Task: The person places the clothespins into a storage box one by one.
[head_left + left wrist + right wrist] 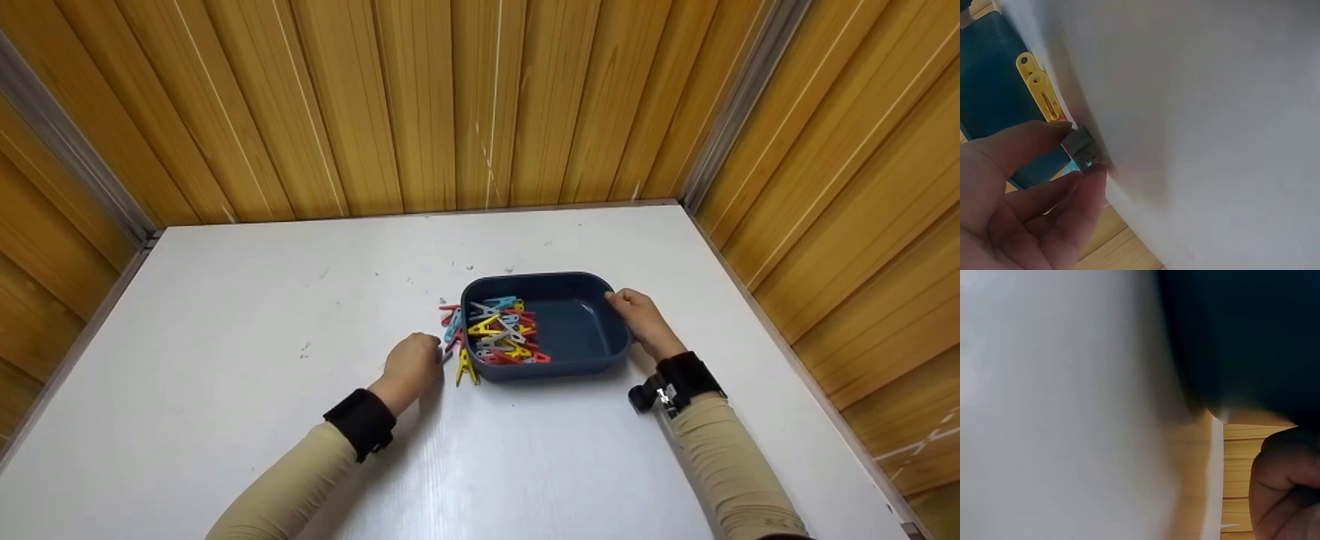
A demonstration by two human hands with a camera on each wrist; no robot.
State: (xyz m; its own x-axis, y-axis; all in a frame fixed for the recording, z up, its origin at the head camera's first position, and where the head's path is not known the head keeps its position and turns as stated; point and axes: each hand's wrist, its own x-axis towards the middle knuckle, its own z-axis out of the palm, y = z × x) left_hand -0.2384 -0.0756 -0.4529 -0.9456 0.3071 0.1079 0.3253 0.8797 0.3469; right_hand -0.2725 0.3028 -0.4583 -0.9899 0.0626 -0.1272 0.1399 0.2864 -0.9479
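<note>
A dark blue rectangular tub (574,330) holds a pile of plastic clothespins (504,330) in yellow, red, grey and light blue, heaped at its left end. My right hand (637,319) grips the tub's right rim, thumb over the edge; in the right wrist view its curled fingers (1283,481) show beside the dark wall. Just left of the tub, my left hand (412,364) pinches a grey clothespin (1081,147) between thumb and fingertips, close over the table. A yellow clothespin (465,367) lies against the tub's front left corner.
More loose clothespins (452,324), red and light blue, lie along the tub's left side. The white table (300,300) bears small dark marks. Wood-patterned panels (420,105) enclose it at the back and both sides.
</note>
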